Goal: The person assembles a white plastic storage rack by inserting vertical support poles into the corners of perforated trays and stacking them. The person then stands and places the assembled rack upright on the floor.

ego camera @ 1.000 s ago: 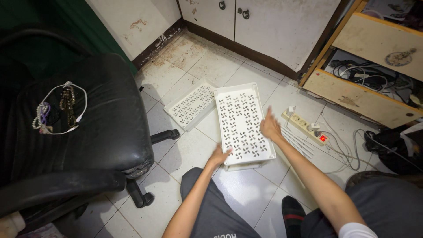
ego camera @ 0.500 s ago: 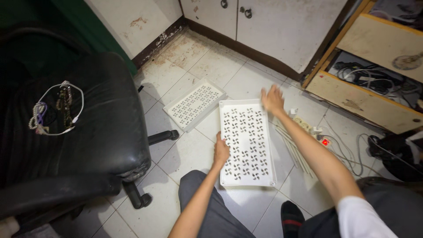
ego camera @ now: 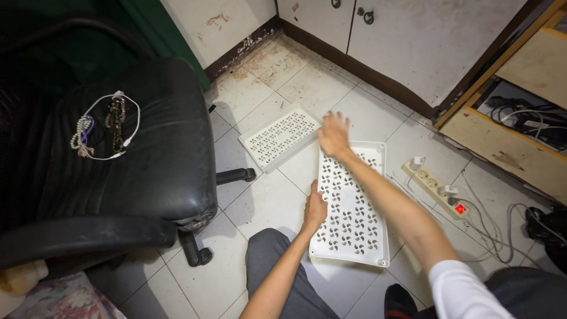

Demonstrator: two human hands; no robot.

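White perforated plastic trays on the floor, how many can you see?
2. One white perforated plastic tray lies under both hands, the left hand on its near-left edge. The second tray lies farther away, beside the black office chair. None look hidden.

white perforated tray (ego camera: 354,212) | flat on floor tiles | 2nd tray (ego camera: 280,137) just beside
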